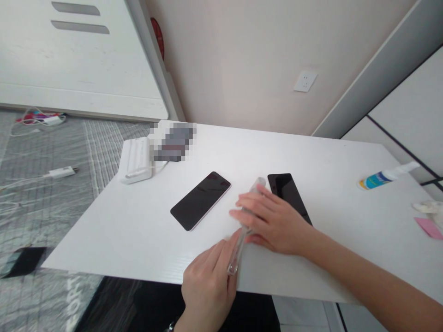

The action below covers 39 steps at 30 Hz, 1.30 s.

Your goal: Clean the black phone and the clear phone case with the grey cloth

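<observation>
A clear phone case (256,185) stands on its long edge on the white table (138,230). My right hand (270,219) wraps over its middle, and my left hand (211,281) grips its near end at the table's front edge. Left of the case lies a black phone (200,199), screen up and dark. A second black phone or glass panel (285,191) lies flat just right of the case, partly under my right hand.
A white power strip (136,160) and a blurred item sit at the table's far left. A spray bottle (384,177) lies at the right, with a pink card (429,227) and a white wad near it. Cables and a charger (62,172) lie on the bed to the left.
</observation>
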{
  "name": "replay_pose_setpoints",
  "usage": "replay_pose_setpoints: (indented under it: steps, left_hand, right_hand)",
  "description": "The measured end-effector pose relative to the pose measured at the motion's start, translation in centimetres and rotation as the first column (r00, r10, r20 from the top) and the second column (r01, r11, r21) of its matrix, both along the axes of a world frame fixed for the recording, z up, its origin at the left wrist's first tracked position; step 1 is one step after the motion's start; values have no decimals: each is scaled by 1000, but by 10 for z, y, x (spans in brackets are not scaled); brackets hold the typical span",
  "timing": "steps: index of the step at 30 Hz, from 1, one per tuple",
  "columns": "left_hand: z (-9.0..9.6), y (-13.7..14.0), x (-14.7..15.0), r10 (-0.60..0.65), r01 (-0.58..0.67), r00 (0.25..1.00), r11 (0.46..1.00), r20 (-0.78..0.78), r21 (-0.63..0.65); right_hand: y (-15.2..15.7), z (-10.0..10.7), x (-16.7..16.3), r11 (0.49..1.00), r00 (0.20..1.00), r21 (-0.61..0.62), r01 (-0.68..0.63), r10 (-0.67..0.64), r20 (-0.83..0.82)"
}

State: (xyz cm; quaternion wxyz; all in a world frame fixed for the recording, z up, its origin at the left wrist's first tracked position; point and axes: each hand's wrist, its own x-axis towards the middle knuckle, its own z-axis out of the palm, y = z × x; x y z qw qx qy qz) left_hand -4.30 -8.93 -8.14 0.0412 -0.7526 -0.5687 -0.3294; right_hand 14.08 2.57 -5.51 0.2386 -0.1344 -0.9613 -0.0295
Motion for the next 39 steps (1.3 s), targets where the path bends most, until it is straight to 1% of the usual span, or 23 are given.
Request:
replay_pose_setpoints:
  steps: [2,3,6,8,9,12,14,16,18,19,21,24,25,26,27,29,30,31,32,34,36,37,39]
  left_hand:
    - [-1,0,0,-8,7,1000,999,-15,-31]
    - [-2,0,0,-7,7,1000,1000,-17,-11]
    - [-3,1,-1,23,-21,1000,996,-13,87]
    - [-3,0,-1,32,-31,999,994,-7,106]
    - [-3,0,-1,25,-24,1000,996,-3,83]
    - [-2,-2,-1,-12,12,1000,1000,2,5]
    - [-2,-3,-1,-23,23,1000,1000,-2,-9]
    - [-3,-2,-1,-9,9,1000,999,12,45]
    - [-3,-1,-1,23,-29,999,993,49,116]
    - [-3,0,0,32,-40,998,990,62,134]
    - [-2,-1,0,27,-32,998,995,54,94]
    - [-2,-2,-1,3,-2,1000,1000,2,-20]
    - [-3,-3,-1,4,-4,1000,1000,-8,-31]
    - [-4,-3,-1,2,-2,1000,1000,-8,-18]
    - [-5,-3,-2,4,-4,1000,1000,0,9]
    - [-6,-3,-3,19,-21,999,997,27,73]
    - [-6,-2,-3,25,-28,999,996,38,88]
    - [-6,-2,-3,28,-31,999,996,40,85]
    - [-5,-2,-3,26,-27,999,998,31,63]
    - [-4,-2,-3,-1,1,1000,1000,0,2]
    - [-3,-2,-3,-26,25,999,999,-21,-33]
    - [-3,-2,-3,-32,32,999,999,-19,-40]
    - [-4,-1,-4,-29,29,1000,999,3,-18]
  right_hand:
    - [3,1,4,993,994,-48,112,-112,8]
    - [-1,1,3,994,996,-63,91,-91,-1]
    - [-19,-2,-7,986,986,-35,-162,161,-28]
    - [-22,-3,-9,969,969,19,-247,248,-19]
    - [-18,-3,-8,976,976,27,-217,217,-4]
    - [-3,1,3,998,998,-10,57,-57,31]
    - [-3,3,7,991,991,-28,131,-130,27]
    - [-13,2,3,1000,1000,-23,0,1,11]
    - [-22,0,-3,983,983,15,-184,184,12]
    - [-23,-1,-5,973,974,39,-227,226,10]
    - [-16,-1,-2,985,987,54,-163,163,4]
    - [-1,2,8,994,994,-29,107,-106,13]
    - [-1,3,9,988,990,-64,141,-140,25]
    - [-4,4,8,989,992,-84,121,-120,27]
    - [-9,4,5,995,999,-87,49,-48,21]
    - [-20,2,-1,987,988,-36,-155,155,7]
    - [-22,0,-4,974,974,1,-226,226,2]
    - [-21,0,-4,969,969,24,-245,245,-5]
    - [-18,0,-2,977,977,22,-211,211,-9]
    - [-7,1,5,999,999,-40,-32,32,-6]
    - [0,3,11,987,993,-110,121,-120,13]
    - [-1,4,11,984,992,-126,127,-126,16]
    - [-10,3,6,994,1000,-110,6,-6,2]
